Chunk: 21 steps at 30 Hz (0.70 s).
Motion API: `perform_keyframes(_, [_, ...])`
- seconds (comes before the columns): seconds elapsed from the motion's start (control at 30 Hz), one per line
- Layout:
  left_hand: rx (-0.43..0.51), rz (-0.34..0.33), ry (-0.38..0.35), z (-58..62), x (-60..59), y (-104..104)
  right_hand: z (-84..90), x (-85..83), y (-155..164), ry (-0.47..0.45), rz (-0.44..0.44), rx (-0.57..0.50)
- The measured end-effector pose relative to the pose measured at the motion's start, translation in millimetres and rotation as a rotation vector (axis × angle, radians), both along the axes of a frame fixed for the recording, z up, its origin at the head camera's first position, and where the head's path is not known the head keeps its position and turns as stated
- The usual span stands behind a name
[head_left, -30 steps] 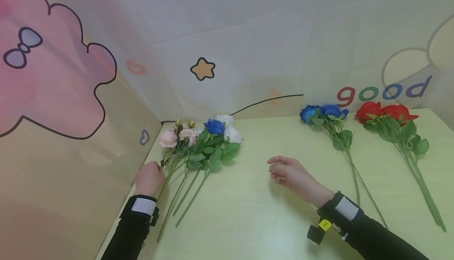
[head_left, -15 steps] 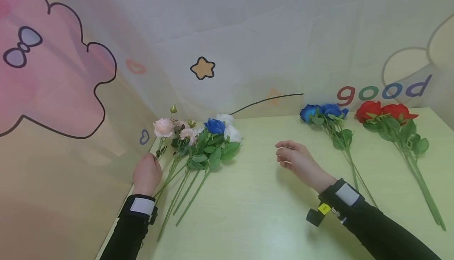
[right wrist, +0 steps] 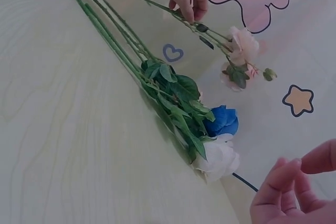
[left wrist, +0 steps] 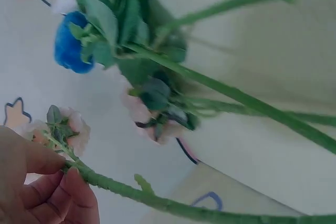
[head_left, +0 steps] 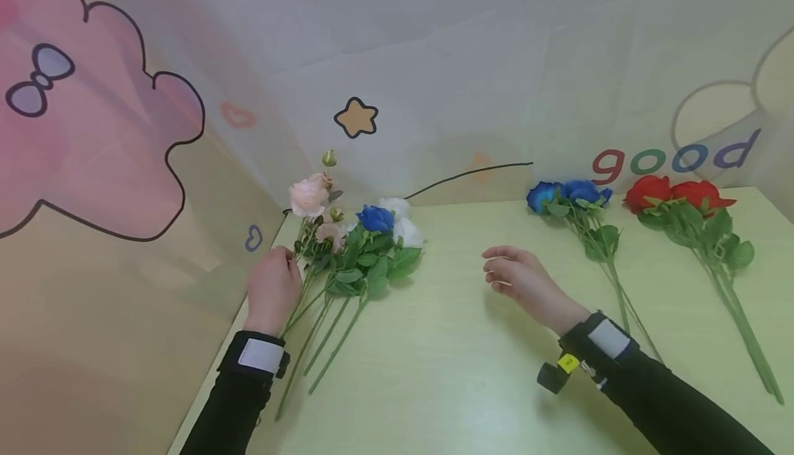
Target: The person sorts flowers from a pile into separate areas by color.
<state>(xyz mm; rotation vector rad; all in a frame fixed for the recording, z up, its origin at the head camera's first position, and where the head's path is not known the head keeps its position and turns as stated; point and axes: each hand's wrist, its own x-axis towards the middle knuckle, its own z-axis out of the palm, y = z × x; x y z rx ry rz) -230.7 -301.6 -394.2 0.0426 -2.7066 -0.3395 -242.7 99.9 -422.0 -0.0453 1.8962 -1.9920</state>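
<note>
Left hand (head_left: 273, 289) pinching the stem of a pink rose (head_left: 308, 196) lifted above the bunch of roses (head_left: 366, 248) at the surface's (head_left: 446, 372) left edge; right hand (head_left: 521, 279) hovering mid-surface, grip loosely curled, empty.

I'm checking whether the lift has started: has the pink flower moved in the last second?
Yes. The pink flower, held by the left hand, has risen off the table toward the star.
</note>
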Motion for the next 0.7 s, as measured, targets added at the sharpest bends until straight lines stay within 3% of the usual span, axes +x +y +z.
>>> perform_keyframes(0.17, [0.112, -0.09, -0.029, 2.3, -4.7, 21, -1.9, 2.2, 0, -0.007, 0.011, 0.007])
perform_keyframes(0.43, [0.383, -0.215, -0.179, 0.2, -8.7, 57, -6.1, 5.1, 2, 0.005, 0.036, 0.024])
perform_keyframes(0.7, [0.724, -0.267, -0.362, -4.9, -10.1, 93, -9.2, 9.0, 1, 0.015, 0.061, 0.028])
